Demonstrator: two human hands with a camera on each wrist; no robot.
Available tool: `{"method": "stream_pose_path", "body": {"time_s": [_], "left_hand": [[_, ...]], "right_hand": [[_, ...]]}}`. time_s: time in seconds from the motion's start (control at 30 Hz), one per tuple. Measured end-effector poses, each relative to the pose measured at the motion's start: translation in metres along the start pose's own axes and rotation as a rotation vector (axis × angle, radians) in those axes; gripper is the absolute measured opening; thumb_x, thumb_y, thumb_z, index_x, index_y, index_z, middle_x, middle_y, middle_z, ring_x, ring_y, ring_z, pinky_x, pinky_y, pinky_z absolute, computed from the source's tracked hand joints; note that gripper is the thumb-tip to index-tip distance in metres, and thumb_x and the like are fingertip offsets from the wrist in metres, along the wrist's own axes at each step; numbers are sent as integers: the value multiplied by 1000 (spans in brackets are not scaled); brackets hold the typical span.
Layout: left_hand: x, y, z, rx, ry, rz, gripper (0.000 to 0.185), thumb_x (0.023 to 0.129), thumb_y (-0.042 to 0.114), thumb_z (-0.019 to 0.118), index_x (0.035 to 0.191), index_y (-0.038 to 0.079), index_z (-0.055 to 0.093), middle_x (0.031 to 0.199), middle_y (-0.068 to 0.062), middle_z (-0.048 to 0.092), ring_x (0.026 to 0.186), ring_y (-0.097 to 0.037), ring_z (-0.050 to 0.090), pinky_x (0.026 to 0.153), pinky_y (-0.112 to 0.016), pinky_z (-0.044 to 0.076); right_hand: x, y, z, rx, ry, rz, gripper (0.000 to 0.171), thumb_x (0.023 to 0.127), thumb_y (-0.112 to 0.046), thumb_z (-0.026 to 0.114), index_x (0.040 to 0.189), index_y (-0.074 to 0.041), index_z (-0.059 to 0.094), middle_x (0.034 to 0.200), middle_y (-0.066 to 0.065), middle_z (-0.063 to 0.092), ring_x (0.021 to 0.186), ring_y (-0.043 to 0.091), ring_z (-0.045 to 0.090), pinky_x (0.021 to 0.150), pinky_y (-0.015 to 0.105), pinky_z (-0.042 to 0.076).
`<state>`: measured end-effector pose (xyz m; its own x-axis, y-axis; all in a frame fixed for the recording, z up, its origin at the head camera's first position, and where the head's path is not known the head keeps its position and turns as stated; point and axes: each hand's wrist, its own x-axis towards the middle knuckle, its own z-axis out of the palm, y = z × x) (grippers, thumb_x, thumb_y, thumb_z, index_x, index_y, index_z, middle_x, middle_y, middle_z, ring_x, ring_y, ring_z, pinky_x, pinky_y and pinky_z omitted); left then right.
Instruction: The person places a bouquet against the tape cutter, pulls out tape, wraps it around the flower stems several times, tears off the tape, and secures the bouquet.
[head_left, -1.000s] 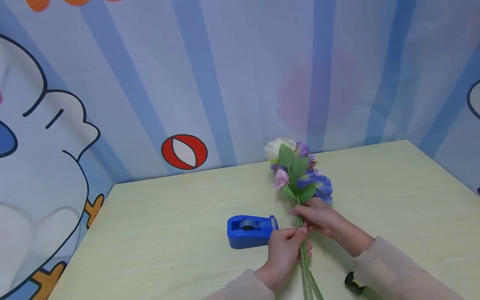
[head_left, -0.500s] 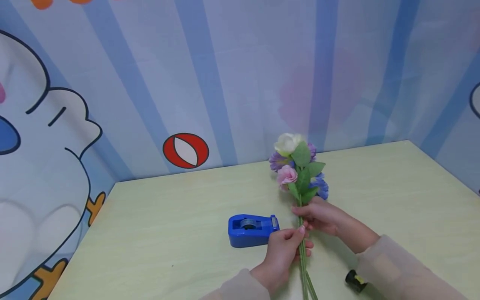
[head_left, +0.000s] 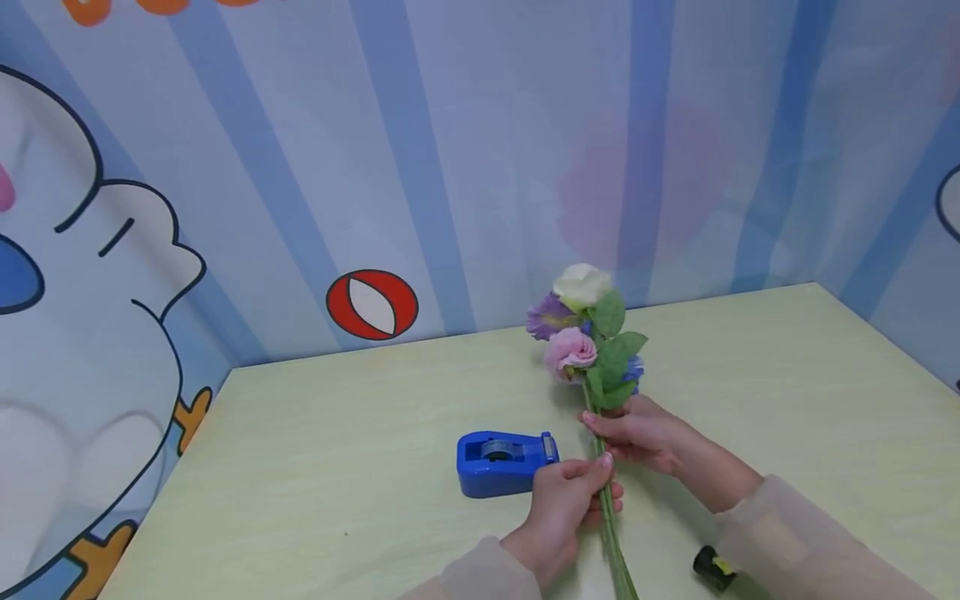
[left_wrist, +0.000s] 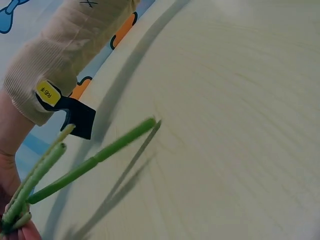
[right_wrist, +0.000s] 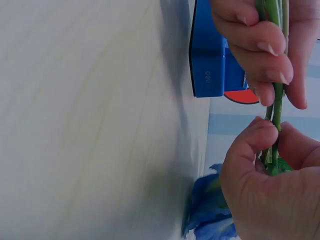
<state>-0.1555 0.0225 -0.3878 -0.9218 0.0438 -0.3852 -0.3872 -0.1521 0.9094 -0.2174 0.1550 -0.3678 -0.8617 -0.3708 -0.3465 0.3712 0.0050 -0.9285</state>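
A bunch of artificial flowers [head_left: 581,329], white, purple, pink and blue with green leaves, stands tilted above the pale table [head_left: 337,467]. My right hand [head_left: 602,435] grips the green stems [head_left: 611,533] just below the leaves. Lower down, my left hand [head_left: 600,482] pinches the same stems between thumb and fingers. In the right wrist view both hands, the left hand [right_wrist: 260,45] and the right hand [right_wrist: 270,190], curl round the stems [right_wrist: 276,105]. The free stem ends [left_wrist: 90,165] hang over the table in the left wrist view.
A blue tape dispenser [head_left: 504,461] sits on the table just left of my left hand, also seen in the right wrist view [right_wrist: 207,55]. A small black and yellow object [head_left: 712,568] lies near my right sleeve [head_left: 795,533]. A cartoon-printed wall [head_left: 375,167] borders the table.
The flower heads have risen and turned: the pink and purple blooms now face left and the blue one is mostly hidden behind leaves. Both hands keep their grip in nearly the same place.
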Motion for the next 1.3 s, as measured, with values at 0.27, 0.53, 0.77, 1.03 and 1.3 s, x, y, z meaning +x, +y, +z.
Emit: {"method": "stream_pose_path", "body": {"time_s": [0.27, 0.53, 0.77, 1.03, 1.3], "left_hand": [[-1, 2, 0, -40, 12, 20, 18, 83, 18, 71, 79, 3, 63, 67, -7, 67, 56, -10, 62, 57, -27, 54], [-2, 0, 1, -35, -19, -5, 24, 87, 24, 66, 89, 0, 67, 70, -4, 68, 60, -8, 63, 60, -25, 54], [-2, -2, -1, -57, -101, -37, 29, 97, 22, 50, 107, -2, 65, 84, -9, 70, 69, -10, 65, 70, -28, 54], [-1, -4, -4, -73, -118, -88, 29, 96, 22, 51, 111, 2, 65, 77, 0, 64, 66, -9, 61, 66, -23, 51], [0, -2, -4, -95, -110, -94, 24, 94, 19, 54, 107, 3, 68, 72, 2, 61, 63, -8, 60, 61, -20, 50]], "right_hand": [[4, 3, 2, -3, -10, -44, 24, 95, -10, 52, 106, 10, 61, 79, -2, 62, 66, 4, 56, 61, 19, 50], [4, 4, 5, 18, -4, -47, 25, 96, -7, 49, 105, 14, 57, 73, 0, 59, 61, 6, 55, 56, 18, 48], [5, 8, 5, 53, 10, -40, 17, 95, -6, 50, 94, 5, 64, 65, -1, 57, 55, 6, 53, 52, 19, 47], [6, 9, 5, 48, 7, -12, 17, 95, -9, 51, 86, -4, 64, 63, -3, 58, 58, 6, 57, 54, 20, 48], [6, 10, 2, 71, -20, -14, 19, 96, -9, 50, 92, -3, 67, 64, -3, 60, 61, 6, 58, 56, 20, 48]]}}
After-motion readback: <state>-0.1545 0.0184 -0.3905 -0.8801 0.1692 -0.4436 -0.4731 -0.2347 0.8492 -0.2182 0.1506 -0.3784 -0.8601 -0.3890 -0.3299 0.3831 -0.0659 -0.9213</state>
